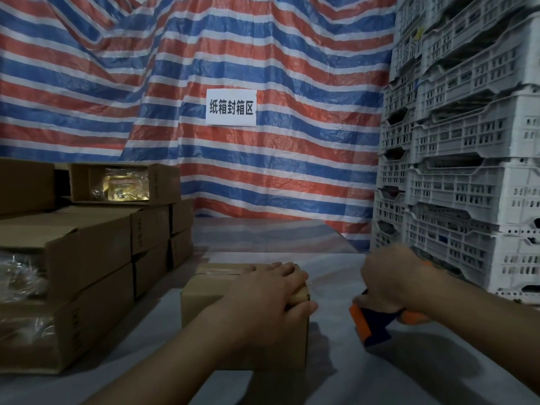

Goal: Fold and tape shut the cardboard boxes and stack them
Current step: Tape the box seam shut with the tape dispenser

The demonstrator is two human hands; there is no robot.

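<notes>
Two bare forearms reach in from the bottom edge toward a grey-covered table (380,384). On it, straight ahead, sits a small cardboard box (204,302) with clear tape running along its closed top. The left hand (271,290) lies flat over the box's right end, fingers straight and pressed on the top, thumb hooked down over the near corner. Just to the right, clear of the box, the right hand (391,276) is curled tight around the handle of an orange-and-navy tape dispenser (371,323) — its head points down and left, just above the table. Off to the left stands a stack of brown cardboard boxes (81,264), several with open sides showing plastic-wrapped goods inside. Grey plastic crates (467,141) tower on the right. Behind everything hangs a red, white and blue striped tarp (146,83) — a white paper sign (231,107) with black characters is fixed to it.
</notes>
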